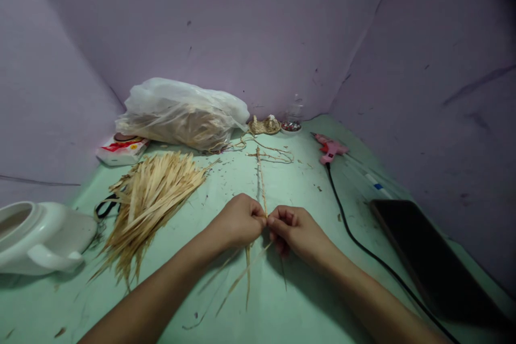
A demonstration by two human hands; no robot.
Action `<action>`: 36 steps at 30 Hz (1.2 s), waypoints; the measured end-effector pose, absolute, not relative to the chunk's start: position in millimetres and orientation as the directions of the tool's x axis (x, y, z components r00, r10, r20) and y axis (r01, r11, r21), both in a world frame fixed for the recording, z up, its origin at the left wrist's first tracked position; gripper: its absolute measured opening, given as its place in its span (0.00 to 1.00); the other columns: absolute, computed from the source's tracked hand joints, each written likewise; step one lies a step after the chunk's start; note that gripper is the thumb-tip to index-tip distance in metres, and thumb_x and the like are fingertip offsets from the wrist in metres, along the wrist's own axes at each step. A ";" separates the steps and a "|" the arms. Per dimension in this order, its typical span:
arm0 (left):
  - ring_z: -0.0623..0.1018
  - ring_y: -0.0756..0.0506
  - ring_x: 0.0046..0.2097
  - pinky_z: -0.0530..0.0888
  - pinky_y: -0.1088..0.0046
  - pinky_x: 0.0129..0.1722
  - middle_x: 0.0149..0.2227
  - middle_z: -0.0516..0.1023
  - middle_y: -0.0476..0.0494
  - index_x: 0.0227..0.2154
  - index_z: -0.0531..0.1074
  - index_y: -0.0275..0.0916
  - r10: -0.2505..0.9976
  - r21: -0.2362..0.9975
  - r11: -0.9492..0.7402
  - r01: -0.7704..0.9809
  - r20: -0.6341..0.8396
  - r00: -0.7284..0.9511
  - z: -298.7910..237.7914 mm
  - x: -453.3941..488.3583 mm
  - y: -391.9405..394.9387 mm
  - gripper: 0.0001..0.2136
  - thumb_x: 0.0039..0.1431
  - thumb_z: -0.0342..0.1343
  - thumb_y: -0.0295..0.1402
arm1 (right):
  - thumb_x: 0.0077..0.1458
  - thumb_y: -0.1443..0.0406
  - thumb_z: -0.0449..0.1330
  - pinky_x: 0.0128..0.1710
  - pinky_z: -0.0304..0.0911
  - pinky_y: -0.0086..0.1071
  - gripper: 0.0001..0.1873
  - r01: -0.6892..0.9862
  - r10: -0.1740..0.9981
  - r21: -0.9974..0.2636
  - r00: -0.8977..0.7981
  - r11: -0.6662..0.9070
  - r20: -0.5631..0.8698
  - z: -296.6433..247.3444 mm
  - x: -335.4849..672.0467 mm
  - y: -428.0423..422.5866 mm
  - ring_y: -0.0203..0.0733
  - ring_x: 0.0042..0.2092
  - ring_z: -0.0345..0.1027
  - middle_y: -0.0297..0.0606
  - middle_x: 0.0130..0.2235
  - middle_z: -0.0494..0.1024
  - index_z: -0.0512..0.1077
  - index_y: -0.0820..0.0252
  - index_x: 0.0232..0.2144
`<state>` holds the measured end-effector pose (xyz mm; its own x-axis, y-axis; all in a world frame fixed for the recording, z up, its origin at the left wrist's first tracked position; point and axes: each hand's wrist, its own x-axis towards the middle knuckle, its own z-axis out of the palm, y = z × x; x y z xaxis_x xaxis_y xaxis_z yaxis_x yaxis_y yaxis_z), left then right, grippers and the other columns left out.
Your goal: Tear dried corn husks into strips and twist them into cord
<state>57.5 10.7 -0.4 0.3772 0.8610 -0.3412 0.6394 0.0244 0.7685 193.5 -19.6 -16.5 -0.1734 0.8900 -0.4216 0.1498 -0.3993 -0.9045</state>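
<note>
A thin braided cord of straw-coloured fibre (262, 177) runs from the middle of the table towards me. At its near end my left hand (244, 220) is closed in a pinch on it. Right beside it, fingertips almost touching, my right hand (292, 228) also pinches the cord. Loose fibre strands (247, 274) hang out below both hands towards the near edge. Left of my hands lies a bundle of dry, flat straw strips (161, 193). The exact crossing of the strands between my fingertips is hidden.
A clear plastic bag (185, 113) stands at the back, with a woven straw piece (264, 125) and a bead dish (291, 127) beside it. To the right are a pink glue gun (330, 148), its black cable and a dark phone-like slab (427, 258). A white jug (44, 236) lies left.
</note>
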 end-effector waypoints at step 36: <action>0.68 0.52 0.15 0.66 0.76 0.16 0.16 0.68 0.45 0.18 0.67 0.31 0.684 0.764 0.598 0.242 -0.643 0.344 18.6 70.5 -8.1 0.08 0.47 0.45 0.23 | 0.47 0.63 0.57 0.15 0.38 0.23 0.11 -0.006 0.912 -0.923 -0.151 -0.386 -0.381 -20.5 191.4 -23.6 0.24 0.15 0.47 0.28 0.14 0.62 0.63 0.63 0.18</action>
